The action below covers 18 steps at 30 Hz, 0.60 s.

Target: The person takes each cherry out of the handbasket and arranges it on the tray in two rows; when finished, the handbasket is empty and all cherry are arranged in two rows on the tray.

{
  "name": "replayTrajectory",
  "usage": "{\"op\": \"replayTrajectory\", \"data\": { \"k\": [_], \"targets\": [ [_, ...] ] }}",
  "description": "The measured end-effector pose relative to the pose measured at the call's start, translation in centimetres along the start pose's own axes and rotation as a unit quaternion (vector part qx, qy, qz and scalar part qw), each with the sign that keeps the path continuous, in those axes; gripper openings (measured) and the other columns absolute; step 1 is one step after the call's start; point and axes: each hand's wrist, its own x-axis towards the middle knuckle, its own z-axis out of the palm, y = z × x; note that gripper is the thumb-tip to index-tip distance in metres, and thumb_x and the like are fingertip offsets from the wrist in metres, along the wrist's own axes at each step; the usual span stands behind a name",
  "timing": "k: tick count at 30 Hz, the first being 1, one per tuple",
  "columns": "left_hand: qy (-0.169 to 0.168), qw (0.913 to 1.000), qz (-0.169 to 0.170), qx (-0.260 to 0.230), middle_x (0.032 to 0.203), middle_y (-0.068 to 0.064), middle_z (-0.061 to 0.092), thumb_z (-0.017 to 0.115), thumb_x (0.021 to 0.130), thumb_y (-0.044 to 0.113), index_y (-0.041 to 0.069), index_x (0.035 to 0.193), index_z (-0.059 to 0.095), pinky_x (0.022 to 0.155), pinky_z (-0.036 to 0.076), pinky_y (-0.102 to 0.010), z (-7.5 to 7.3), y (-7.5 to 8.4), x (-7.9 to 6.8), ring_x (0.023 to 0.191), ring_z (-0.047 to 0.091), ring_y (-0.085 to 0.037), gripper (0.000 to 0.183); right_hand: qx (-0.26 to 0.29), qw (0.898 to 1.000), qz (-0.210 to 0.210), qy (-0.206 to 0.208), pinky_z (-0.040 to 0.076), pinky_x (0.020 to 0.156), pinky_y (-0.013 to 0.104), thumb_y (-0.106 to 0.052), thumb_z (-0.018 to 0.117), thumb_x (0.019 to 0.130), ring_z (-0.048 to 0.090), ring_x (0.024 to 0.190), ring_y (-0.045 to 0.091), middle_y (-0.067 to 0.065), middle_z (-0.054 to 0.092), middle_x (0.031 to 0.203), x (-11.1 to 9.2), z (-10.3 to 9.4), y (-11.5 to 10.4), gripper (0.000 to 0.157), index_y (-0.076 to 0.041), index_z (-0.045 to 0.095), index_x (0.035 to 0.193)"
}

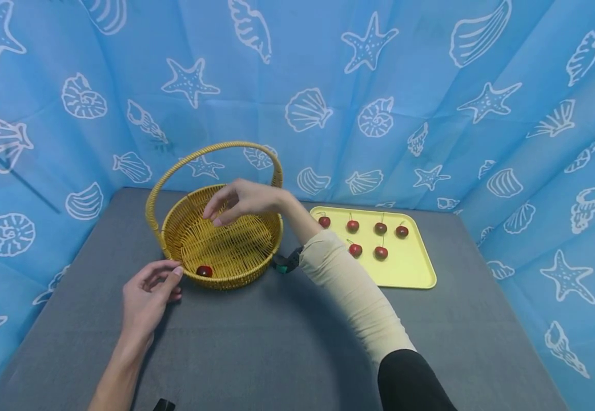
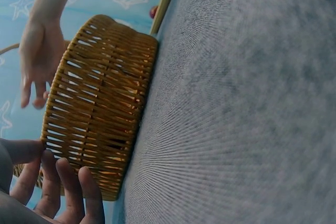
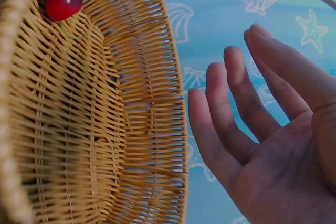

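Note:
A yellow wicker basket (image 1: 225, 245) with a tall arched handle stands on the grey cloth. One dark red cherry (image 1: 204, 271) lies inside, by the near left wall; the right wrist view shows this cherry (image 3: 64, 1) with a thin green stem. My left hand (image 1: 148, 291) pinches the rim at the near left between thumb and fingers; the left wrist view has those fingers (image 2: 65, 182) against the woven side. Above the basket hovers my right hand (image 1: 241, 201), fingers loosely bent and nothing between them. Its palm and spread fingers (image 3: 236, 98) show in the right wrist view.
To the right lies a yellow tray (image 1: 410, 268) with several stemmed cherries (image 1: 381, 253), partly hidden by my right forearm. A blue curtain (image 1: 328, 68) printed with shells and starfish hangs behind and at the sides. Grey cloth (image 1: 256, 354) covers the table in front.

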Motion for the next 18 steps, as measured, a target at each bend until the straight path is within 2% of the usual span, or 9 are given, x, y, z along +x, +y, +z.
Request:
{"op": "replayTrajectory", "data": {
  "k": [4, 9, 14, 18],
  "targets": [
    [-0.002, 1.0000, -0.003, -0.001, 0.100, 0.004, 0.074, 0.077, 0.104, 0.030, 0.012, 0.130, 0.071, 0.072, 0.068, -0.025, 0.0, 0.0, 0.1, 0.083, 0.074, -0.011, 0.033, 0.035, 0.999, 0.038, -0.011, 0.063, 0.108, 0.040, -0.016, 0.077, 0.102, 0.073, 0.123, 0.024, 0.006, 0.075, 0.132, 1.4, 0.3, 0.2, 0.034, -0.005, 0.073, 0.134],
    [-0.001, 0.9999, -0.013, -0.005, 0.099, 0.006, 0.075, 0.077, 0.103, 0.031, 0.013, 0.130, 0.071, 0.071, 0.068, -0.026, 0.0, 0.1, 0.2, 0.083, 0.075, -0.012, 0.032, 0.064, 0.996, 0.061, -0.014, 0.059, 0.114, 0.049, -0.017, 0.077, 0.103, 0.072, 0.126, 0.027, 0.014, 0.071, 0.140, 3.0, 0.8, 0.7, 0.032, -0.009, 0.074, 0.134],
    [0.006, 0.9999, -0.011, 0.003, 0.098, 0.005, 0.076, 0.077, 0.103, 0.032, 0.013, 0.129, 0.071, 0.070, 0.067, -0.026, 0.2, 0.1, 0.1, 0.082, 0.075, -0.013, 0.032, 0.082, 0.993, 0.077, -0.027, 0.056, 0.119, 0.051, -0.016, 0.075, 0.104, 0.066, 0.137, 0.035, 0.016, 0.069, 0.144, 4.1, 1.5, 1.6, 0.035, -0.006, 0.072, 0.137],
    [0.011, 0.9999, -0.004, 0.007, 0.098, 0.003, 0.076, 0.077, 0.104, 0.032, 0.013, 0.128, 0.071, 0.070, 0.067, -0.025, 0.3, 0.1, 0.1, 0.081, 0.075, -0.013, 0.031, 0.084, 0.993, 0.075, -0.040, 0.057, 0.118, 0.048, -0.016, 0.073, 0.105, 0.066, 0.137, 0.034, 0.016, 0.070, 0.142, 4.7, 2.1, 2.5, 0.039, -0.003, 0.069, 0.141]
  ]
}}
